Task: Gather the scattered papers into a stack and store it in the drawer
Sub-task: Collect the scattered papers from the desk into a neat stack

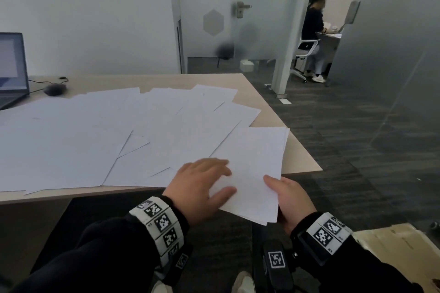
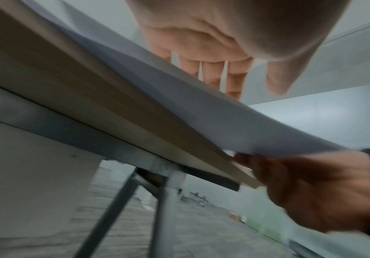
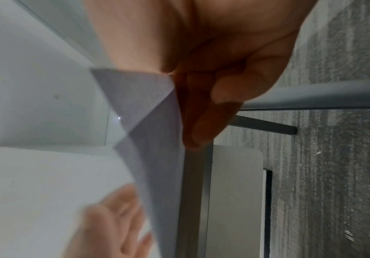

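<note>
Several white papers [image 1: 114, 135] lie scattered and overlapping across the light wood table [image 1: 297, 157]. A small stack of sheets [image 1: 252, 169] juts out past the table's near edge. My right hand [image 1: 288, 197] pinches the stack's near right corner, thumb on top, fingers underneath; the pinch also shows in the right wrist view, where the stack [image 3: 153, 132] hangs below the right hand [image 3: 201, 90]. My left hand [image 1: 204, 185] lies flat on the stack's left side with straight fingers. From below, the left hand [image 2: 219, 57] spreads over the sheets [image 2: 201, 108]. No drawer is in view.
A laptop [image 1: 10, 71] and a dark mouse [image 1: 54, 89] sit at the table's far left. A person sits at a desk beyond the glass partition [image 1: 312, 38]. A cardboard box [image 1: 400, 247] is on the floor at lower right. Table legs [image 2: 118, 209] stand below.
</note>
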`<state>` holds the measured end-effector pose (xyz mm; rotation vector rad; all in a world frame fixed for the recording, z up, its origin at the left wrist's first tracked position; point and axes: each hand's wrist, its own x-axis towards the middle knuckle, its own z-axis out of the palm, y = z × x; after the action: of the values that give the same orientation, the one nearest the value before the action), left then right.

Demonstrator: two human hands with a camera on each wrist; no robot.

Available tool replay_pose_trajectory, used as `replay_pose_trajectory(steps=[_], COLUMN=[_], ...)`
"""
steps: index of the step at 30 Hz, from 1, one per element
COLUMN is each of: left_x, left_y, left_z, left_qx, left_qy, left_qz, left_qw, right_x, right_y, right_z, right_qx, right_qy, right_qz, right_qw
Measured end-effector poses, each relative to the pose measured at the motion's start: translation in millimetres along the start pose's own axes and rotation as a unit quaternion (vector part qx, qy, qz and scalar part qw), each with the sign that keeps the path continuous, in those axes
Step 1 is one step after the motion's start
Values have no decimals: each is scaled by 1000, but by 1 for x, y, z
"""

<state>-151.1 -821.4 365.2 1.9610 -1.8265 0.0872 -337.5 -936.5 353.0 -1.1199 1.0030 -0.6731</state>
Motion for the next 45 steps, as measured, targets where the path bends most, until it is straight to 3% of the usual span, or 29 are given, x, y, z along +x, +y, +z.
replay_pose_trajectory(steps=[4, 6, 15, 22, 26, 31, 34, 37, 42, 45], left_x=[7, 7, 0, -10, -15, -26, -30, -32, -31, -32], left_y=[-39, -50, -41, -35, 5, 21, 17, -2, -40, -50], left_z=[-12, -14, -20, -23, -7, 8, -2, -16, -28, -31], left_qx=[54, 66, 131, 33, 10, -25, -44, -10, 94, 123], left_qy=[-96, -118, -77, 100, 45, -1, -4, -5, -102, -101], left_qz=[-193, -228, -171, -80, 12, 47, 36, -20, -138, -156], left_qw=[975, 964, 974, 991, 999, 999, 998, 1000, 981, 975], right_x=[-2, -5, -10, -15, -13, -11, -12, -11, 0, 4], right_y=[-5, -8, -9, -8, -4, -3, -5, -10, -18, -18], right_z=[-2, 1, 15, 21, 32, 35, 30, 20, -4, -14], right_qx=[15, 23, 17, 23, 43, 30, -8, -21, 6, 15], right_qy=[17, 18, 8, 1, 12, -15, -9, 8, 66, 86], right_qz=[0, 3, 4, 10, 40, 53, 30, 5, -32, -45], right_qw=[1000, 1000, 1000, 1000, 998, 998, 999, 1000, 997, 995])
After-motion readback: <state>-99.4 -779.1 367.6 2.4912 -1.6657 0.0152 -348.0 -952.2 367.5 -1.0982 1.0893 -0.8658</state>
